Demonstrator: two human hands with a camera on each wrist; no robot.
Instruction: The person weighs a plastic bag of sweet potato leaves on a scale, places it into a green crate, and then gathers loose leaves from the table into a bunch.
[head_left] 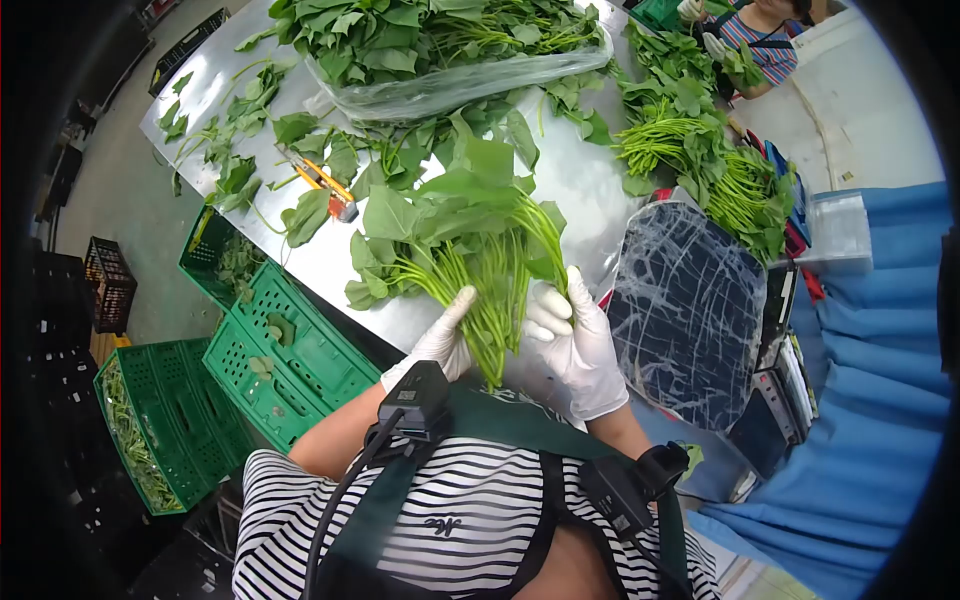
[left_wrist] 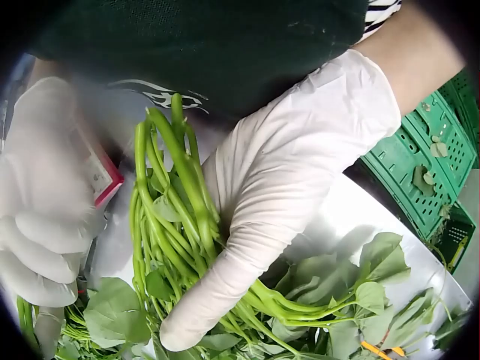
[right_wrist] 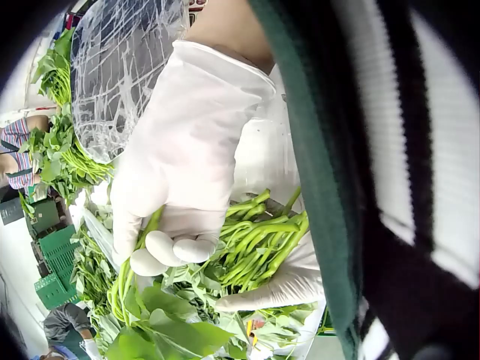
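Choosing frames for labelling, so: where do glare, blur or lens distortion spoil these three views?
Head view: fisheye curves the glaring metal table; left wrist view: the white-gloved right hand is blurred; right wrist view: the black-and-white striped shirt is blurred.

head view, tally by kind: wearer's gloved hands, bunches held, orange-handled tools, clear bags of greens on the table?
gloved hands: 2 (left hand, right hand)
bunch held: 1
orange-handled tool: 1
clear bag: 1
total: 5

The person is wearing white gloves on the left hand (head_left: pixel 437 345) and right hand (head_left: pixel 580 352), a black-and-white striped shirt (head_left: pixel 480 495) and dark green straps (head_left: pixel 500 415).
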